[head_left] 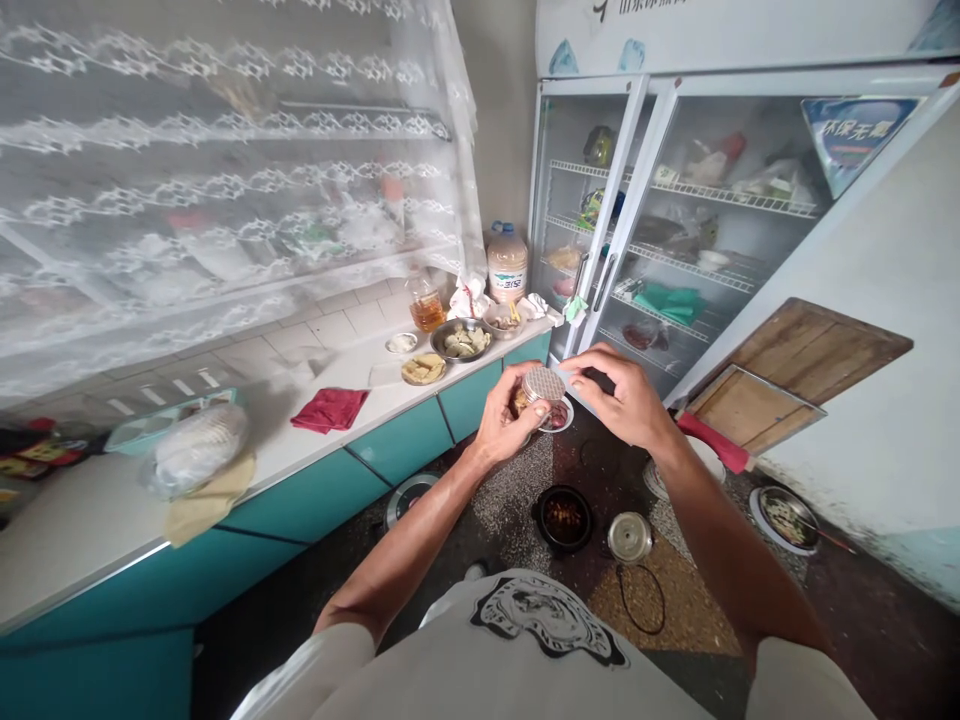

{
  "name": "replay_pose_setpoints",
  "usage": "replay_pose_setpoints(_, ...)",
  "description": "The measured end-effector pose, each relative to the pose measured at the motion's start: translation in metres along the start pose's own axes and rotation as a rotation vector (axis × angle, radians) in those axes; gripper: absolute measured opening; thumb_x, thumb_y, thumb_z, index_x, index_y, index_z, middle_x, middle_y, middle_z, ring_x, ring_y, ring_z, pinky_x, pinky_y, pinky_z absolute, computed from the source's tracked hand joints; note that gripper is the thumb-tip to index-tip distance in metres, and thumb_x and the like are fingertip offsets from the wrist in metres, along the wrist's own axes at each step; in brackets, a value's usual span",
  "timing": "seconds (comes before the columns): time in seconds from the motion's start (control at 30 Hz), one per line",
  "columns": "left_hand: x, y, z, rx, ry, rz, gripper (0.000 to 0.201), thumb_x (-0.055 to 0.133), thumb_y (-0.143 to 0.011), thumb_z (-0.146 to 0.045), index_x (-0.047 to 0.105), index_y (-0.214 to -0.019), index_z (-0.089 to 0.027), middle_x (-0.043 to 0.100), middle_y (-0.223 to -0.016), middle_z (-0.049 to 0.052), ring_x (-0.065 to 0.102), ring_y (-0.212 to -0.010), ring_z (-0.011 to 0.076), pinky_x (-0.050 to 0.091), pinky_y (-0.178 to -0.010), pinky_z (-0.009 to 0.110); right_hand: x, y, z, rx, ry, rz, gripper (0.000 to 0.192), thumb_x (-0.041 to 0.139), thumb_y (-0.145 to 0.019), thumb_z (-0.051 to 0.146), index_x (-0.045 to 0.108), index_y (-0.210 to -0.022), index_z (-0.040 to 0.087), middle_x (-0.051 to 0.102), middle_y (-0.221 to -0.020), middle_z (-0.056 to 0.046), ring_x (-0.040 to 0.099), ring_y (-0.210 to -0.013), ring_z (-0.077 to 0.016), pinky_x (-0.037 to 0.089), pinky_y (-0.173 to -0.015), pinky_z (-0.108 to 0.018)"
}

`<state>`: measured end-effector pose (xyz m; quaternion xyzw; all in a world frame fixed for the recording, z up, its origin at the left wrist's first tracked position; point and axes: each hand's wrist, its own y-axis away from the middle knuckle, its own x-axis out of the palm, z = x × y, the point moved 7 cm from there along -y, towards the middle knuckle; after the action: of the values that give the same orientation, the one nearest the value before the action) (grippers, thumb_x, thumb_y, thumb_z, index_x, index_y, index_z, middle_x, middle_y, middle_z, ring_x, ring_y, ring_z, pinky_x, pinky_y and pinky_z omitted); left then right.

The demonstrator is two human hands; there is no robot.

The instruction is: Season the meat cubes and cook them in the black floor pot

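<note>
My left hand is wrapped round a small jar with a checked, pale lid, held up at chest height with the lid facing me. Something yellowish shows in the jar below the lid; the rest is covered by my fingers. My right hand hovers just right of the lid, thumb and fingers apart, with nothing in it. Behind and below the jar, partly hidden, is a white plate of reddish meat. Further down on the floor stands a dark pot with brown food inside.
Along the counter are a steel bowl of sliced food, a plate of yellow slices, an oil jug and a red cloth. A glass-door fridge stands ahead. On the floor lie a metal lid and a pan.
</note>
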<state>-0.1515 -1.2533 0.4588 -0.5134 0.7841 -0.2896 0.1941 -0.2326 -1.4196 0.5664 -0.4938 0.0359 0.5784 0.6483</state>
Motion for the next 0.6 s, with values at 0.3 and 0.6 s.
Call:
replay_pose_setpoints(0.3, 0.008, 0.014, -0.006, 0.239, -0.102, 0.07, 0.067, 0.081, -0.099, -0.064, 0.07, -0.147, -0.019, 0.079, -0.135, 0.016, 0.078, -0.115, 0.0294, 0.062, -0.101, 0.043, 0.021, 0.002, -0.024, 0.201, -0.055, 0.095, 0.01, 0.073, -0.099, 0.028, 0.084, -0.1, 0.026, 0.086, -0.107, -0.003, 0.079, -0.099, -0.0225, 0.06, -0.098, -0.04)
replay_pose_setpoints(0.6, 0.01, 0.02, -0.002, 0.247, -0.132, 0.128, 0.074, 0.079, -0.099, -0.067, 0.07, -0.157, -0.022, 0.081, -0.136, 0.018, 0.077, -0.118, 0.0323, 0.064, -0.104, 0.049, 0.028, -0.002, -0.022, 0.179, -0.02, 0.145, 0.004, 0.077, -0.097, 0.026, 0.081, -0.098, 0.025, 0.086, -0.104, -0.003, 0.08, -0.095, -0.0221, 0.062, -0.095, -0.04)
